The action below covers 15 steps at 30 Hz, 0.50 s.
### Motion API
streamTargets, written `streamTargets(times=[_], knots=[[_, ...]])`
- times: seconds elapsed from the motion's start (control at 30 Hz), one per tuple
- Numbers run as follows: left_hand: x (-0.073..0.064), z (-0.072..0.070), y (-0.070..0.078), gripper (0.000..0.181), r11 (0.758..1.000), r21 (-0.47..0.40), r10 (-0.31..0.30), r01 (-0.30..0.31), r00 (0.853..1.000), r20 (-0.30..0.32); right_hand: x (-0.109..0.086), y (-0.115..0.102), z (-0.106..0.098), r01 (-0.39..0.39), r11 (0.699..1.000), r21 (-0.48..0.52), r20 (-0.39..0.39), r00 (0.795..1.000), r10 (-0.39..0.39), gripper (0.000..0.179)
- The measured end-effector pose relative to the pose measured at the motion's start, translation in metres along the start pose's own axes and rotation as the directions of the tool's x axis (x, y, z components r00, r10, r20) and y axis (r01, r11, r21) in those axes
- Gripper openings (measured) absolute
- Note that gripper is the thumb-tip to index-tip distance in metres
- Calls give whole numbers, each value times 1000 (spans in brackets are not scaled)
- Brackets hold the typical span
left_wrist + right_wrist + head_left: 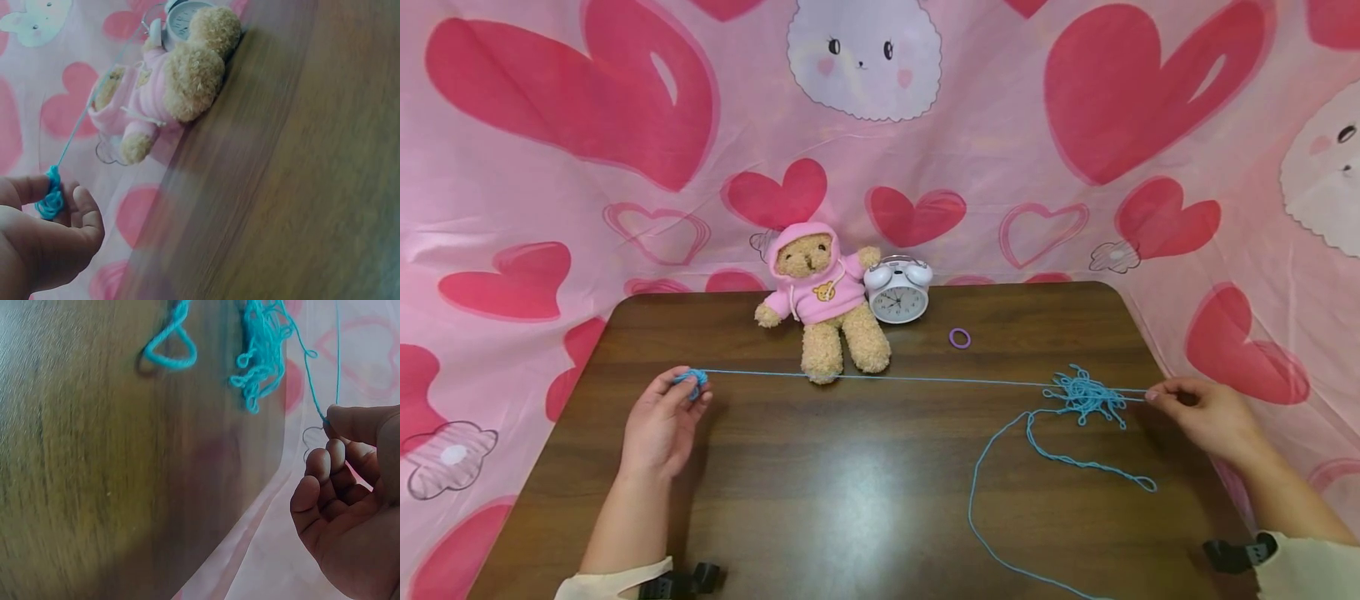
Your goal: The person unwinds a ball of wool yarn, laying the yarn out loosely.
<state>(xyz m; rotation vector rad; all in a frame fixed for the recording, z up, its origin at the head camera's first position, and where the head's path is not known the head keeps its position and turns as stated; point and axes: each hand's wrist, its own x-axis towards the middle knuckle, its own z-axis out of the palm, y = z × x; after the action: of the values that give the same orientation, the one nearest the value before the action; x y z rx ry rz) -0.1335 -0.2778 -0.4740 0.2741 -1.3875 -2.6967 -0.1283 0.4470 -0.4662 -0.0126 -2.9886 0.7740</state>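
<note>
Blue yarn stretches in a taut line between the two hands across the table. My left hand [660, 423] pinches a small wound bundle of blue yarn [51, 199] between thumb and fingers, above the table's left side. At the right, my right hand [1212, 417] pinches the strand between thumb and index finger [350, 422], its other fingers curled loosely. Close to that hand lies a loose, tangled heap of the same yarn [1086, 395]. From the heap a loose tail [973, 492] curves toward the near edge, and a twisted length ends in a loop [1145, 483].
A teddy bear [827, 292] in a pink hoodie sits at the table's back, beside a white alarm clock [898, 302]. A purple ring-shaped band [959, 338] lies to the clock's right. Behind the brown table [820, 517] hangs a pink heart-patterned cloth [985, 150].
</note>
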Motion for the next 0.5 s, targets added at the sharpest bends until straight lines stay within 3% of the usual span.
streamTargets(times=[0.2, 0.5], knots=[[-4, -5, 6, 8, 1000, -31, 6, -6, 1000, -15, 0, 7, -1, -27, 1000, -8, 23, 999, 27, 30], [-7, -8, 12, 3, 998, -60, -36, 33, 998, -47, -2, 14, 0, -41, 999, -21, 35, 999, 42, 30]])
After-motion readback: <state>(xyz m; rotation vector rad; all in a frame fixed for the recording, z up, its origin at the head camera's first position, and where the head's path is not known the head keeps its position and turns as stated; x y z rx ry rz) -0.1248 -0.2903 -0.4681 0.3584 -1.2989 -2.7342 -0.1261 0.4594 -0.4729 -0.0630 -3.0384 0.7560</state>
